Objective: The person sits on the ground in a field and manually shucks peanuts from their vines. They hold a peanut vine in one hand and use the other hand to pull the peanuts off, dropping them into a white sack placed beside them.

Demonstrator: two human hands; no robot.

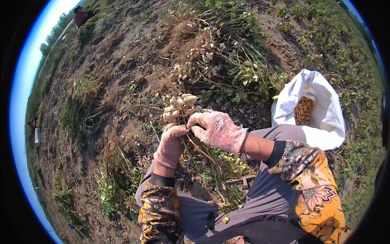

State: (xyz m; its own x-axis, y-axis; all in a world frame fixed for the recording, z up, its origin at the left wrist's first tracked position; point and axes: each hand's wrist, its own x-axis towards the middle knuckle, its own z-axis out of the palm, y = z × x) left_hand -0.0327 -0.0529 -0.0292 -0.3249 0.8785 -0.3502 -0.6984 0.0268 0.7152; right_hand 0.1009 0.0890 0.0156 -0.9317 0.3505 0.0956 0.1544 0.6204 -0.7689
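A pulled peanut plant with a cluster of pale pods (pixel 179 106) is held up between my knees, roots away from me. My left hand (pixel 171 145), in a pink knitted glove, grips its stems just below the pods. The leafy stems (pixel 210 166) hang down toward my lap. My right hand (pixel 218 131), gloved alike, is curled against the right side of the cluster, thumb and fingers closing on the plant. Its fingertips are partly hidden, so which pods they pinch does not show. The two hands nearly touch.
Beyond my hands lies a heap of uprooted peanut plants (pixel 210 58) with pods attached. An open white sack (pixel 327 106) holding picked peanuts (pixel 304 110) stands by my right knee. Other plants (pixel 80 113) lie on the soil at left. A person (pixel 80 16) is far off.
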